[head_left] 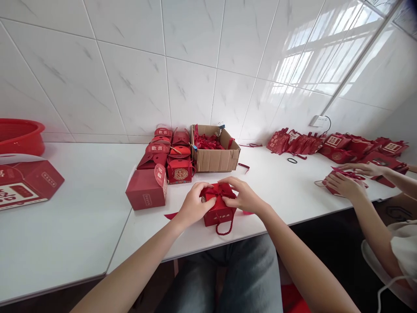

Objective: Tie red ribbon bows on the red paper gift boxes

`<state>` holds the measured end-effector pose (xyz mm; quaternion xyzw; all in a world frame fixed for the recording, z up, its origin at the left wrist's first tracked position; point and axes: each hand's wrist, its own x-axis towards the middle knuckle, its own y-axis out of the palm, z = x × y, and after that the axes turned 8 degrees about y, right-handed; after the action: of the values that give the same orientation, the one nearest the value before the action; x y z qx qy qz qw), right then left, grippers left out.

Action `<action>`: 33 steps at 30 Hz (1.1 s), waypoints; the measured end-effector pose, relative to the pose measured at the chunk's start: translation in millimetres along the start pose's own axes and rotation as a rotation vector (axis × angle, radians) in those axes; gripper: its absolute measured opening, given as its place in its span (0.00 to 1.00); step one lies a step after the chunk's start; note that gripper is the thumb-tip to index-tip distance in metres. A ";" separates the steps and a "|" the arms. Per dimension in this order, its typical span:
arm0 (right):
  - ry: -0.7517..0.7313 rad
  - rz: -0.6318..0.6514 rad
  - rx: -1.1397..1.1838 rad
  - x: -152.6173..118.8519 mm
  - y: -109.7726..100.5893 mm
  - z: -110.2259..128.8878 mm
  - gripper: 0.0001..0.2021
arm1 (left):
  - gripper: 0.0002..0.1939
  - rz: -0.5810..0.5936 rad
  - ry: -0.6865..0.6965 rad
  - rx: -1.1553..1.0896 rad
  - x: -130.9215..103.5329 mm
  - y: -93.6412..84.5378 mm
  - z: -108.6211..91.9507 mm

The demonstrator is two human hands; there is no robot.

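Observation:
A small red box (219, 216) stands near the table's front edge, its twisted red cord handle (225, 233) hanging down the front. On its top lies a red ribbon bow (219, 191). My left hand (197, 201) is at the left of the bow, thumb and fingers closed on the ribbon. From the right, my right hand (240, 195) closes on the ribbon's other side. A pointed ribbon end (170, 215) sticks out to the left of the box, and a bit of ribbon shows on the right.
Behind stand an open cardboard box (216, 160) of red ribbons and several red gift boxes (146, 191). A larger red box (52, 179) and red basin (24, 139) are at left. At right, a person's hands (348, 182) touch another box; more red boxes stand behind.

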<state>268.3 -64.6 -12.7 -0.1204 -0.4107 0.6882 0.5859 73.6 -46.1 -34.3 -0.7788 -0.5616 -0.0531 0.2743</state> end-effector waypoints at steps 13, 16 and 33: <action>0.490 -0.020 0.312 -20.3 0.7 -9.5 0.22 | 0.19 0.035 -0.042 0.103 4.1 -22.0 3.1; 0.513 0.071 0.319 -24.4 -4.0 -10.2 0.21 | 0.21 0.056 -0.138 0.112 12.0 -27.6 -0.4; 0.458 -0.012 0.613 -19.4 3.2 -31.1 0.20 | 0.23 0.327 -0.177 -0.114 25.1 -28.3 1.5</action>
<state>291.6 -68.8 -40.8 -0.0880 -0.0448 0.7310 0.6752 56.8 -17.9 -15.4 -0.8756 -0.4457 0.0292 0.1840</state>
